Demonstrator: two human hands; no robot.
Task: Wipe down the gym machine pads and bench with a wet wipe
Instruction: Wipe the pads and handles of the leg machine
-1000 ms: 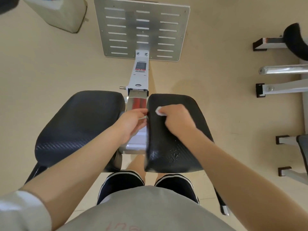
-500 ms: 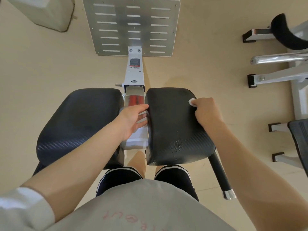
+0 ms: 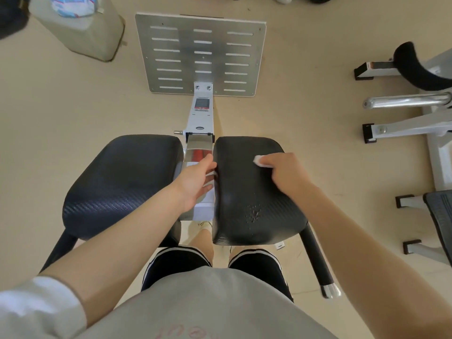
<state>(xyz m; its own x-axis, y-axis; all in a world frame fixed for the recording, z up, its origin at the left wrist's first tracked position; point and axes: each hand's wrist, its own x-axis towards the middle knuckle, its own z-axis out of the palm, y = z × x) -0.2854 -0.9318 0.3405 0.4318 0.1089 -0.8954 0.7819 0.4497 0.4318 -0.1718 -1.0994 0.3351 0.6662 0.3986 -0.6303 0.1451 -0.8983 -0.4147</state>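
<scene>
**Soft wipe, firm pad**

Wet wipe (image 3: pixel 259 160) bunched small under right hand (image 3: pixel 286 173), fingers clenched on it, pressed flat on right pad (image 3: pixel 247 192). Probably light, floppy, slippery; best pinched tight. Left hand (image 3: pixel 195 184) released, steadying pad's inner edge.

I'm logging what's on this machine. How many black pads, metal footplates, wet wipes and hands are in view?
Black pads: 2, left pad and right pad
Metal footplates: 1
Wet wipes: 1, under the right hand
Hands: 2, counting the left hand
Total: 6
</scene>
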